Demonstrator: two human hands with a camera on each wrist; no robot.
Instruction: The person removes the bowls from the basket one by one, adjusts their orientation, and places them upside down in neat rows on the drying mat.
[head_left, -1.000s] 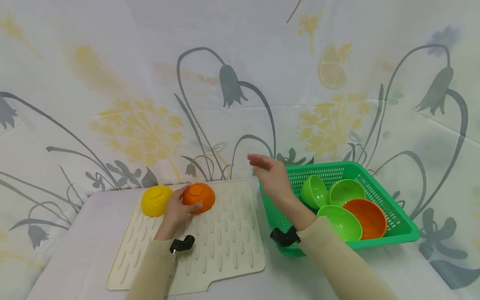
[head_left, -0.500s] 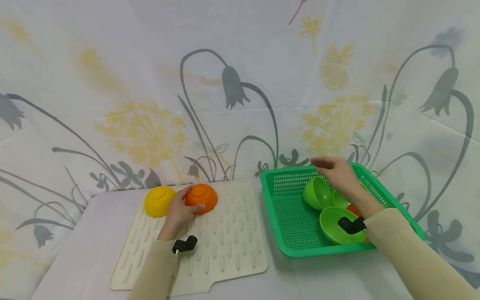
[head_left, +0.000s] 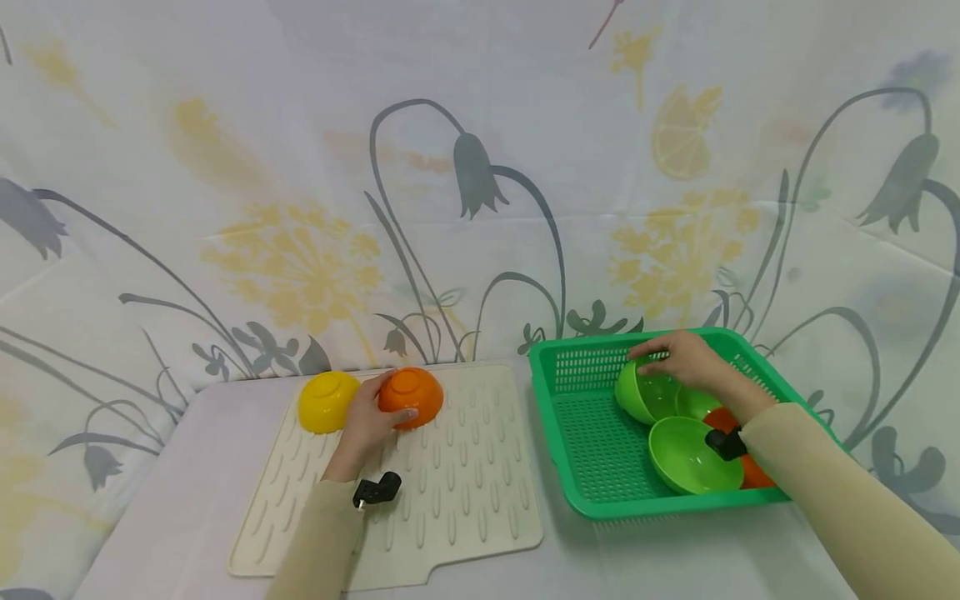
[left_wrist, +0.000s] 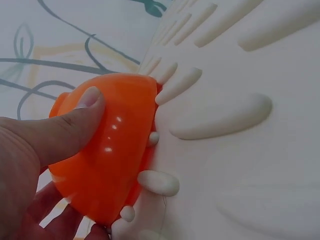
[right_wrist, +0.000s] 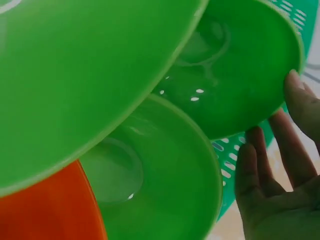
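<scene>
My left hand (head_left: 369, 421) grips an orange bowl (head_left: 417, 396) that sits upside down on a cream drying mat (head_left: 480, 500). In the left wrist view the thumb lies on the side of the orange bowl (left_wrist: 107, 145), with the fingers around its far side and its rim down on the mat's raised ribs. Just left of that hand, a yellow bowl (head_left: 327, 403) is also bottom up. Over the green basket (head_left: 561, 442), my right hand (head_left: 686, 362) pinches the rim of a tilted green bowl (head_left: 639, 392). The right wrist view has the thumb at the green bowl's (right_wrist: 240, 85) rim, fingers behind it.
More bowls lie in the basket: a green bowl (head_left: 693, 457) at the front, a green bowl (head_left: 696, 403) behind it and an orange bowl (head_left: 756, 475) partly under my right arm. A flower-printed cloth (head_left: 480, 183) hangs behind the table.
My right hand has moved right from between mat and basket, then down to the leftmost green bowl and taken its rim. The left hand keeps holding the orange bowl in place.
</scene>
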